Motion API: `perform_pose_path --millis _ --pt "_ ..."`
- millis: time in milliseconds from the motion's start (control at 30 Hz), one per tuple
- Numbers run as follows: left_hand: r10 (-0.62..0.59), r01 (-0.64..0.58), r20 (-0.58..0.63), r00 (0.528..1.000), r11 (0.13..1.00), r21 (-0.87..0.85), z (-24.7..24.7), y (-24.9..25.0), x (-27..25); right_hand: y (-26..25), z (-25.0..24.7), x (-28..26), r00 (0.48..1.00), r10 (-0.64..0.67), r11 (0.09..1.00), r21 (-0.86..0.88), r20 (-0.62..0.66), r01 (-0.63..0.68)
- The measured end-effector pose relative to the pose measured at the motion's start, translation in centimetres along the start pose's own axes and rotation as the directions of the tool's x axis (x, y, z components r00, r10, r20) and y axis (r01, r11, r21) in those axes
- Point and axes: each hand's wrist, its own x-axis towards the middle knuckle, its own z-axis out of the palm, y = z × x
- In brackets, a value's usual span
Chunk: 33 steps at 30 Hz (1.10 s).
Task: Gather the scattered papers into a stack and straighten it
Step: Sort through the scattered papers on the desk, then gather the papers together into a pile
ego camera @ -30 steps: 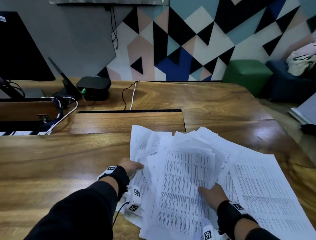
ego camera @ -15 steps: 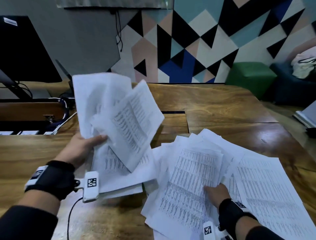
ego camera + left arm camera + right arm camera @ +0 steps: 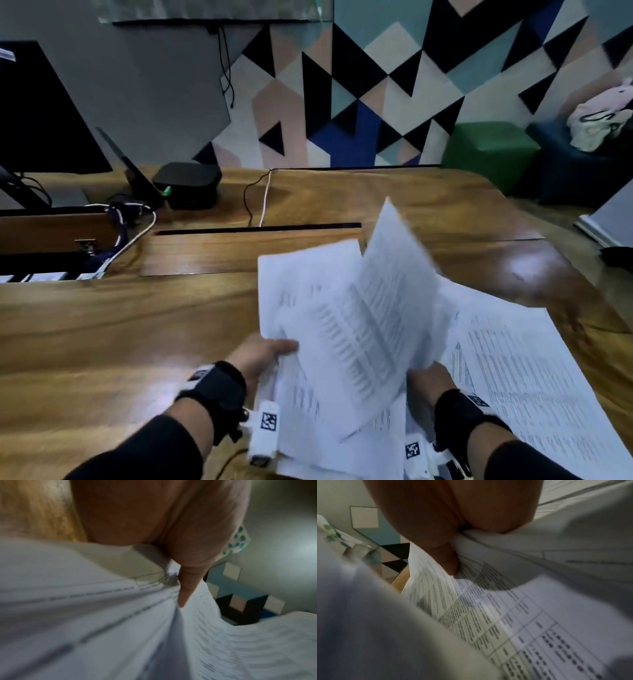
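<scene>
A bundle of printed white papers [image 3: 346, 318] is raised off the wooden table [image 3: 102, 342], tilted and blurred. My left hand [image 3: 270, 349] grips the bundle's left edge, and the left wrist view shows the thumb [image 3: 187, 588] pressed onto the papers [image 3: 85, 615]. My right hand [image 3: 424, 377] is at the bundle's lower right with its fingers hidden under the sheets. In the right wrist view its thumb [image 3: 448, 558] pinches the printed papers [image 3: 513, 622]. More loose sheets [image 3: 534, 383] lie spread flat on the table to the right.
A black box [image 3: 186, 183] and cables [image 3: 263, 198] sit at the back of the table, with a dark monitor [image 3: 41, 113] at far left. A closed cable flap [image 3: 250, 250] lies beyond the papers. The table's right edge [image 3: 596, 308] is near the loose sheets.
My left hand lifted a bundle off the table, then swung it right, over the spread sheets. My right hand rose from pressing flat on them and now holds papers.
</scene>
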Motion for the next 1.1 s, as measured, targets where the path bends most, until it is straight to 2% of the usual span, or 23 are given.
perform_pose_path --millis 67,200,300,400,433,500,600,667,733,766,866,933,1000,1033,1100 --pt "-0.007 0.012 -0.089 0.996 0.999 0.052 1.0 -2.1 1.5 0.4 -0.1 0.4 0.999 0.037 0.998 0.056 0.014 -0.037" --pt "0.029 0.003 -0.233 0.972 0.991 0.133 2.0 -4.5 3.1 1.4 -0.1 0.7 0.992 0.082 0.946 0.305 0.100 -0.109" --pt "0.062 -0.022 -0.222 0.973 0.983 0.181 2.2 -5.1 3.9 1.6 -0.1 0.5 0.991 0.058 0.869 0.482 0.117 -0.108" --pt "0.166 -0.108 -0.247 0.955 0.967 0.231 2.0 -5.4 4.3 1.2 -0.4 0.2 0.986 0.074 0.754 0.639 0.151 -0.155" --pt "0.200 -0.131 -0.252 0.947 0.955 0.266 1.8 -5.3 4.2 1.1 -0.4 0.1 0.986 0.055 0.763 0.630 0.155 -0.142" --pt "0.246 -0.171 -0.168 0.955 0.914 0.367 1.9 -5.2 3.7 0.9 -0.2 -0.4 0.991 0.012 0.838 0.539 0.137 -0.085" --pt "0.232 -0.210 0.006 0.973 0.868 0.451 2.2 -5.1 3.3 1.6 1.0 0.4 0.989 -0.043 0.897 0.441 0.140 -0.023" --pt "0.195 -0.209 0.077 0.978 0.876 0.434 2.3 -4.9 3.1 3.5 1.9 2.6 0.986 -0.032 0.928 0.371 0.166 -0.033" --pt "0.185 -0.218 0.119 0.976 0.888 0.405 2.3 -4.8 3.0 2.8 1.5 2.0 0.981 -0.015 0.930 0.364 0.195 -0.058" --pt "0.216 -0.246 0.119 0.969 0.892 0.380 2.3 -4.8 3.0 2.0 1.1 0.9 0.981 -0.027 0.926 0.374 0.190 -0.047" --pt "0.341 -0.315 -0.050 0.939 0.907 0.279 1.8 -4.3 2.5 0.9 -0.3 -0.7 0.967 -0.112 0.880 0.475 0.227 -0.010" --pt "0.315 -0.298 -0.160 0.936 0.947 0.121 1.0 -3.2 1.9 0.7 -1.3 -1.1 0.957 -0.167 0.847 0.532 0.239 0.015" --pt "0.237 -0.239 -0.124 0.964 0.971 -0.001 -0.3 -2.6 1.9 0.4 -1.8 -1.1 0.947 -0.176 0.833 0.554 0.269 -0.002" --pt "0.201 -0.202 -0.079 0.976 0.979 -0.007 -1.0 -2.3 2.1 0.3 -2.0 -1.2 0.943 -0.177 0.835 0.550 0.283 -0.008" --pt "0.123 -0.122 0.066 0.990 0.992 -0.020 -1.2 -1.7 1.6 -0.3 -2.3 -1.4 0.938 -0.176 0.831 0.556 0.298 -0.021"
